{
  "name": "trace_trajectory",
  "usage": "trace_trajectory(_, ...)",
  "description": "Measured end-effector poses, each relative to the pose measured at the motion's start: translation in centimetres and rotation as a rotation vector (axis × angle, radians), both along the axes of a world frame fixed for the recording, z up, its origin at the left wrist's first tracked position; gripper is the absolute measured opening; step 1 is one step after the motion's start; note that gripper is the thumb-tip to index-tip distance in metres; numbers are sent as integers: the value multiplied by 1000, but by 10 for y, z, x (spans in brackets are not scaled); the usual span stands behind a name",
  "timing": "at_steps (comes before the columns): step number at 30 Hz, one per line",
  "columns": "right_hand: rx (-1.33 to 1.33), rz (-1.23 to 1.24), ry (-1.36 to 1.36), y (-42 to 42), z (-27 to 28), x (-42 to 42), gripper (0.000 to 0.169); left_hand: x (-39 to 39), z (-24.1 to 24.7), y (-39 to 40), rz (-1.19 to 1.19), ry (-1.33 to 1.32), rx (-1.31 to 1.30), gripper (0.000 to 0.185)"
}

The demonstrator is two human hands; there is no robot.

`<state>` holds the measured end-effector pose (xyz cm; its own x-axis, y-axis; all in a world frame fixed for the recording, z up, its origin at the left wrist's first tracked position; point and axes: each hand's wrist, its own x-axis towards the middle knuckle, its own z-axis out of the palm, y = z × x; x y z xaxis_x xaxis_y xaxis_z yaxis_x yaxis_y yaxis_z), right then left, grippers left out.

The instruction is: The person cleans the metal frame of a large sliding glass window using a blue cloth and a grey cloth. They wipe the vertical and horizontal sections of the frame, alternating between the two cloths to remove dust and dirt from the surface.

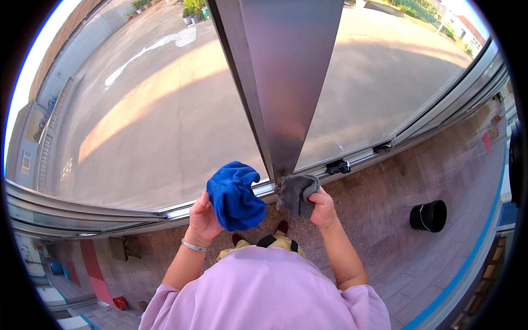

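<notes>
My left hand (203,220) grips a bunched blue cloth (236,197), with the thumb along its left edge. In my right hand (324,207) is a grey cloth (300,194), folded over and frayed at its left side. Both cloths are held up in front of my body, apart from each other. Beyond them rises a shiny metal post (291,74) between two wide glazed openings. The grey cloth overlaps the foot of the post in view; whether it touches the post I cannot tell.
A metal sliding track (181,211) runs across at the sill. On its right stretch lies a dark crumpled cloth (338,167). A black bucket (428,216) stands on the floor at right. At lower left are a red container (120,303) and a red floor strip (94,268).
</notes>
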<state>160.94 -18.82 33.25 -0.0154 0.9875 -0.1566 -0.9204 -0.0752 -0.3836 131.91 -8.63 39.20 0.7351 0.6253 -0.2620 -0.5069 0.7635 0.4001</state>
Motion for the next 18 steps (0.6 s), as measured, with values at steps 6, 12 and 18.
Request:
trace_trajectory(6,-58,165,-143,-6,-16,-22,49,-48,-24,-30,94,434,13,44)
trace_trajectory(12,-120,335,-323,-19,-24,-56,45,-75,-47,-55,-146,1414,894,21)
trace_trajectory(18,-243,298,-286,-21,-42,-83,37,-96,-49,-77,100,1314,1348,15)
